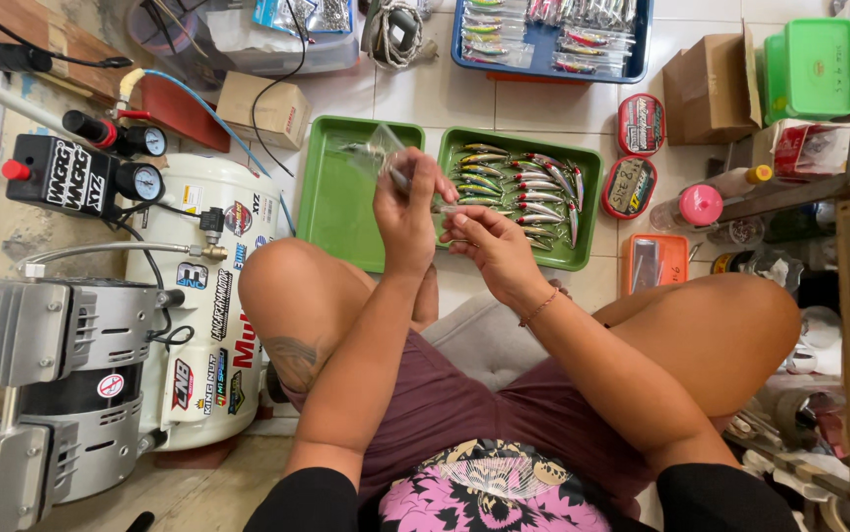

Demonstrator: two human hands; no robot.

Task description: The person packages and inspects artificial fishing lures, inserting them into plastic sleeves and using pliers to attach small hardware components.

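Observation:
I sit on the floor with my knees apart. My left hand (407,209) is raised over the near-bare green tray (331,202) and grips a small clear plastic bag (378,148) with a fishing lure in it. My right hand (491,244) is just to its right, fingers pinched on the bag's lower end, touching the left hand. A second green tray (589,209) to the right holds several painted fishing lures (519,185).
A white air compressor (203,296) with gauges stands at my left. A blue tray of bagged lures (547,39) lies beyond. Cardboard boxes (706,89), a green lidded box (817,67), round tins (639,125), an orange case (655,264) and bottles crowd the right.

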